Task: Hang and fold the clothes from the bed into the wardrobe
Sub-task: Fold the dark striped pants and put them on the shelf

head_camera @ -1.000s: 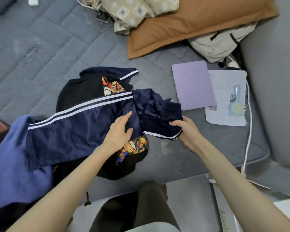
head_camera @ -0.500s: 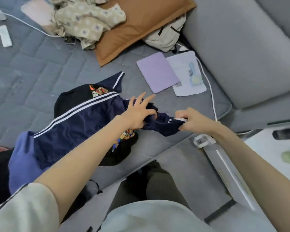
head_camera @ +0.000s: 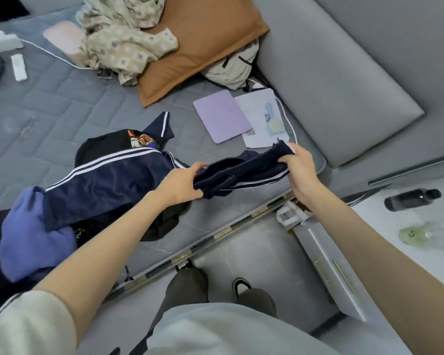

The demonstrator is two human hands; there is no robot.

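Both hands, left hand [head_camera: 181,184] and right hand [head_camera: 299,163], have fingers clenched around the navy track jacket [head_camera: 108,185] sleeve, stretched above the bed [head_camera: 62,103]. Looks light, floppy, slightly slick; grabbing shoulder seams probably works better.

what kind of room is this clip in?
Most likely a bedroom: a quilted grey mattress, an orange-brown pillow at its head, and loose clothes lying on it, such as the navy white-striped garment.
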